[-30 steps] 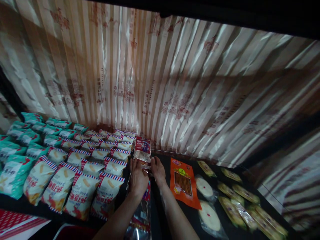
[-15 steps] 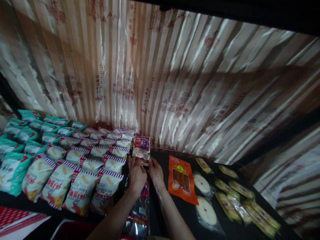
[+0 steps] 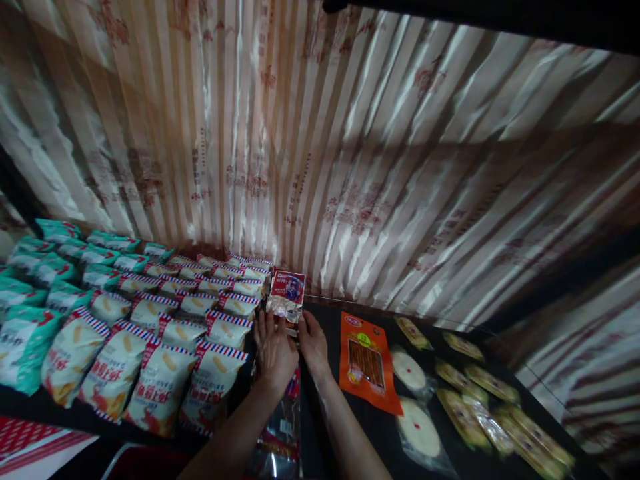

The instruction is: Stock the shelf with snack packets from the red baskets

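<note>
A red-and-dark snack packet (image 3: 287,287) with a clear lower part lies at the back of the black table, up against the bags on its left. My left hand (image 3: 275,350) rests on its lower end, fingers stretched and spread. Along the packet's lower right side lies my right hand (image 3: 314,343), its fingers stretched out against the edge. Nearer to me, partly under my left wrist, are more dark red shiny packets (image 3: 283,427). The packet's near edge is hidden by my hands.
Rows of white snack bags (image 3: 160,383) and teal bags (image 3: 23,343) stand at left. On the right lie an orange packet (image 3: 367,363), two round white items in clear wrap (image 3: 419,427) and several yellowish packets (image 3: 463,417). A pleated printed curtain (image 3: 300,147) hangs behind.
My left fingers have spread out flatter over the packet's lower end. The packet has turned slightly and shifted a little to the right in view. The camera view has tilted slightly.
</note>
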A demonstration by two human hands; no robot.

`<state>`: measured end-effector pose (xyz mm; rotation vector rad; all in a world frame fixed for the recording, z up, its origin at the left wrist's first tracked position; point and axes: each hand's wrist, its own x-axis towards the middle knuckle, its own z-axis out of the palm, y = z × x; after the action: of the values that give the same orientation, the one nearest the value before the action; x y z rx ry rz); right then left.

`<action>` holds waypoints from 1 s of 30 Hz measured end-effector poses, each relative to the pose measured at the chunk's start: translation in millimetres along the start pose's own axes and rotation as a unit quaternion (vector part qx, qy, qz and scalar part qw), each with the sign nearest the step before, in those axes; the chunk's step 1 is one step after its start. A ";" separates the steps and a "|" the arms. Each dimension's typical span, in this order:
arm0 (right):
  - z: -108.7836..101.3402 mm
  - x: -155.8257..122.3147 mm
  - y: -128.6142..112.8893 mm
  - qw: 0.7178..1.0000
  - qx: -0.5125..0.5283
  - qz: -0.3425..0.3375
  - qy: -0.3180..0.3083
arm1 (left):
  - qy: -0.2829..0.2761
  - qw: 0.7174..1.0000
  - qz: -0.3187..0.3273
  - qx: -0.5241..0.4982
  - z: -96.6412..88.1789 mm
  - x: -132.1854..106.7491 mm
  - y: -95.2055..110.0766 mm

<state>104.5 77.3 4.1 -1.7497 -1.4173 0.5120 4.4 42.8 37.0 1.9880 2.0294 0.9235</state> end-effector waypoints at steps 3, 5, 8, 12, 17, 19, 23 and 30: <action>1.7 8.7 -2.4 0.996 -0.060 -0.061 0.022 | -0.002 1.000 -0.012 -0.002 0.1 -0.8 0.8; 3.9 18.1 -6.4 0.990 -0.096 -0.100 0.016 | -0.005 1.000 -0.016 -0.004 0.7 -1.3 1.5; 7.8 33.9 -15.4 0.978 -0.153 -0.140 -0.003 | -0.002 1.000 -0.022 -0.017 2.0 -1.4 1.6; 11.7 47.4 -27.2 0.967 -0.208 -0.148 -0.027 | 0.003 0.999 -0.019 -0.030 4.2 0.5 -1.5; 17.3 50.4 -32.5 0.960 -0.235 -0.145 -0.049 | 0.001 0.999 0.005 -0.038 12.0 2.1 -7.0; 20.2 50.8 -33.5 0.960 -0.239 -0.138 -0.049 | 0.010 0.999 0.017 -0.045 16.6 1.8 -9.0; 24.1 53.2 -36.6 0.958 -0.247 -0.135 -0.056 | 0.016 0.998 0.026 -0.054 22.7 1.7 -11.3; 27.5 54.9 -36.2 0.949 -0.283 -0.123 -0.064 | 0.006 0.999 0.013 -0.050 23.8 4.1 -10.8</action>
<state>77.9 139.8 25.9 -1.9541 -1.9852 0.0810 7.0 55.0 13.6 1.9643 1.9272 1.0235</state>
